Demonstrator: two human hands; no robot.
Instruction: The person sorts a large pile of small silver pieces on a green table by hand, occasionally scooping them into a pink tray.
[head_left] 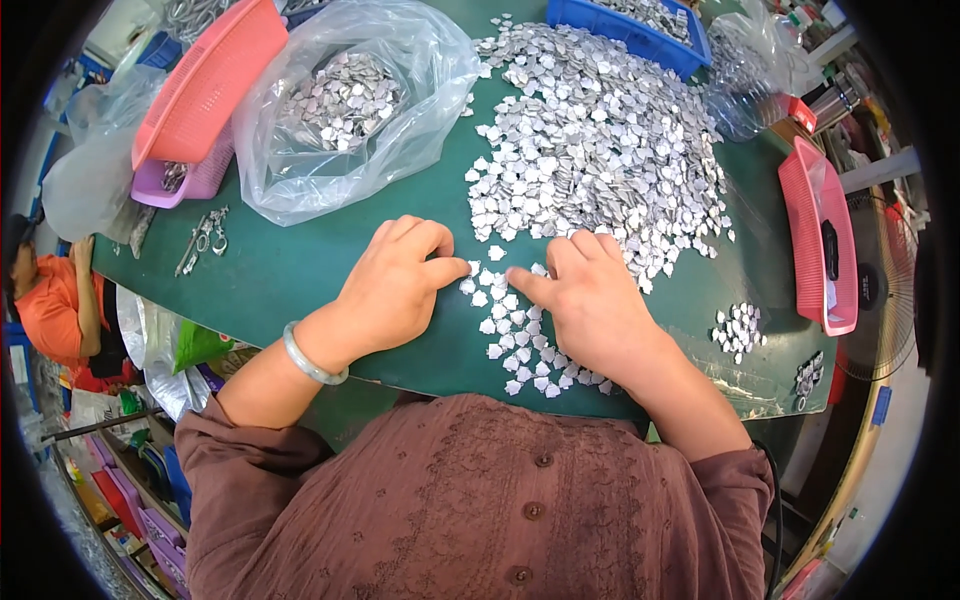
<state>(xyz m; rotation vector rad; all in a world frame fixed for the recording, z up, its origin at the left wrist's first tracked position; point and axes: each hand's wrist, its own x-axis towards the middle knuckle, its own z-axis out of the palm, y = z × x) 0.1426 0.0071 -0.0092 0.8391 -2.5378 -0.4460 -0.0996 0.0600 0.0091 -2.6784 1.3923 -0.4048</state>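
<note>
Sorting, apparently, small silvery pieces [523, 355] toward the table's [275, 285] near edge, the left hand [392, 285] and right hand [595, 315] curl inward, any pinch unclear, the next slide likely needing a light touch.

The little flat pieces [595, 150] in the big pile look like silver metal, shiny on some faces and dull grey on others. The loose pieces [522, 338] look like the same bright metal. The tabletop [280, 275] is green and smooth, a bit shiny, with rough, scraped spots near its right corner. The big bag [440, 70] is thin, see-through plastic, crinkly and glossy. The coral basket [215, 80] and the pink basket [842, 285] look like hard plastic. The blue tray [640, 44] is smooth plastic too. The bangle [294, 350] is pale, smooth and glossy. The brown shirt [430, 510] is soft, matt cloth, wrinkly, with bumpy stitching and shiny buttons [534, 510].
</note>
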